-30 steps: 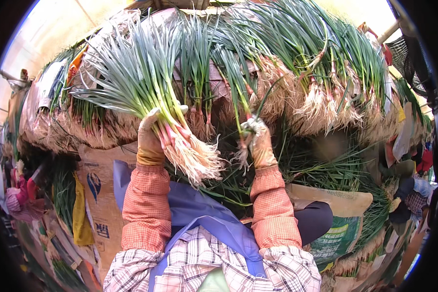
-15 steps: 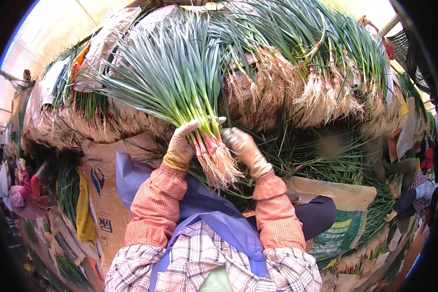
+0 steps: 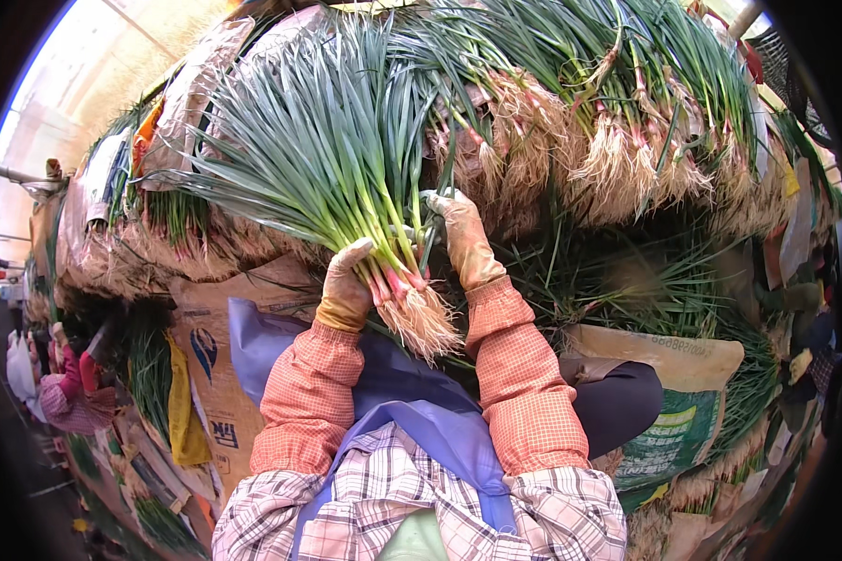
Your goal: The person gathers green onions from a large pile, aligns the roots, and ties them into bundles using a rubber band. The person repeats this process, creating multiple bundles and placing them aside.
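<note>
My left hand (image 3: 348,283), in a yellowed work glove, is closed around the lower stalks of a large bunch of green onions (image 3: 346,159). The leaves fan up and to the left. Pinkish stalk bases and pale stringy roots (image 3: 419,320) hang below the grip. My right hand (image 3: 464,237), gloved as well, is at the right side of the bunch, its fingers bent on a green onion leaf (image 3: 431,245) along that edge. Part of the right fingers is hidden behind the leaves.
Ahead, a raised heap of green onions (image 3: 617,140) lies with roots toward me. Loose green leaves (image 3: 617,280) are scattered below it. Brown sacking (image 3: 220,351) and a green printed sack (image 3: 669,425) flank my lap. Another person (image 3: 70,388) sits at far left.
My right hand has moved up from beside the roots to the leaves at the bunch's right edge. The left hand keeps its hold. The whole view has shifted slightly.
</note>
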Motion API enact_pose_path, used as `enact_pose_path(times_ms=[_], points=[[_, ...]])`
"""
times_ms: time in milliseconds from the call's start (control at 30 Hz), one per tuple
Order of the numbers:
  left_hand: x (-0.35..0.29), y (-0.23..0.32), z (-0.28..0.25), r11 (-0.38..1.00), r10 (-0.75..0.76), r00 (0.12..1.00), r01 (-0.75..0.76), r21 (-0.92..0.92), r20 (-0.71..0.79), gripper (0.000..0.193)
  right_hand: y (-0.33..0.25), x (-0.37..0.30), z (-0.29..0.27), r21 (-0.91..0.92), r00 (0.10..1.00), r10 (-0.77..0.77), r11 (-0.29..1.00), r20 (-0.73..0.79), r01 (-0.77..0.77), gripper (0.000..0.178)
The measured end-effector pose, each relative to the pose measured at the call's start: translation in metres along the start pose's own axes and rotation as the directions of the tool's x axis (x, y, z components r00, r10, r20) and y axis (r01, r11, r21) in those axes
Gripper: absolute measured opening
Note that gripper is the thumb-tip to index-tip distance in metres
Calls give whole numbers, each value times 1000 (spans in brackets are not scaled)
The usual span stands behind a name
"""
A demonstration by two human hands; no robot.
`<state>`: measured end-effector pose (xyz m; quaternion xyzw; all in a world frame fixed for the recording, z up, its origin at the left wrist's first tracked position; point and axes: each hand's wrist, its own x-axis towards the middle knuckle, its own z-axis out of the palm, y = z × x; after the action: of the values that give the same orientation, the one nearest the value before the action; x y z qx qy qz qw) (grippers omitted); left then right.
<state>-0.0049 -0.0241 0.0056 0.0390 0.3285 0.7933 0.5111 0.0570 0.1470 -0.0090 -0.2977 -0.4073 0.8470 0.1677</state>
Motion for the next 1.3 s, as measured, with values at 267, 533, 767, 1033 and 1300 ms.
enact_pose_path(times_ms=[267, 533, 767, 1033, 1300], points=[[-2, 11, -1, 998, -55, 991, 53, 26, 120, 52, -7, 29, 35, -57, 964, -34, 997, 263, 51, 30], [1, 9, -3, 1000, 27, 999, -26, -6, 45, 50, -1, -4, 21, 443, 989, 89, 887, 115, -131, 20], [-15, 24, -7, 977, -3, 984, 40, -209, 177, 56, -42, 45, -10, 506, 994, -102, 856, -25, 101, 32], [-4, 10, -28, 970, -82, 969, 132, -205, 232, 57, -5, 22, 24, 19, 998, -59, 998, 35, 59, 22], [3, -2, -42, 957, -161, 966, 203, -209, 201, 42, 9, 12, 21, 130, 990, 90, 986, 105, -103, 19]])
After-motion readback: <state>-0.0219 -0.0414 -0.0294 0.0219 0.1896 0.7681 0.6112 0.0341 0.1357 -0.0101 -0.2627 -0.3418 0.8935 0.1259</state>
